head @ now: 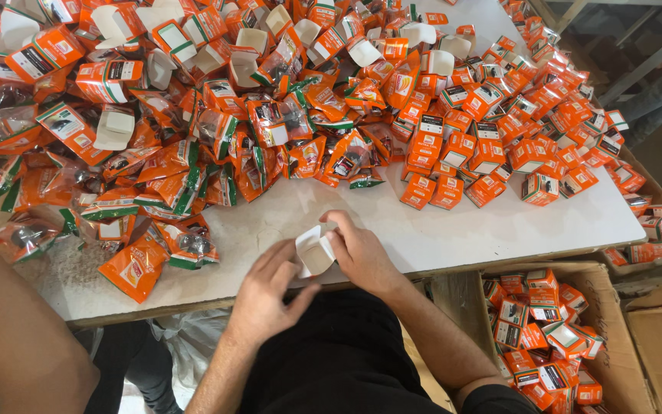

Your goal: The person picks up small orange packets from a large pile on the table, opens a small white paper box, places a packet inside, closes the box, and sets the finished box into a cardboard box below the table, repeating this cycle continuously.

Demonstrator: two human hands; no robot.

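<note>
Both hands meet at the near edge of the desk (453,230), closed around one small open box (315,251) whose white inside faces up. The left hand (266,295) curls its fingers against the box's left side and bottom, while the right hand (362,253) wraps the other side, thumb and fingers pinching a raised flap. The box sits just above the desk edge, held clear of the surface. Beyond it, a heap of orange plastic packets (193,153) with green and white trim covers the left and middle of the desk, some showing dark parts inside. Farther back lie opened orange boxes (254,42) with white interiors, and to the right a spread of closed orange boxes (499,146). Beside the desk on the right, a cardboard carton (614,337) holds more of the same closed boxes. A bare forearm (17,337) of another person fills the lower left corner.
</note>
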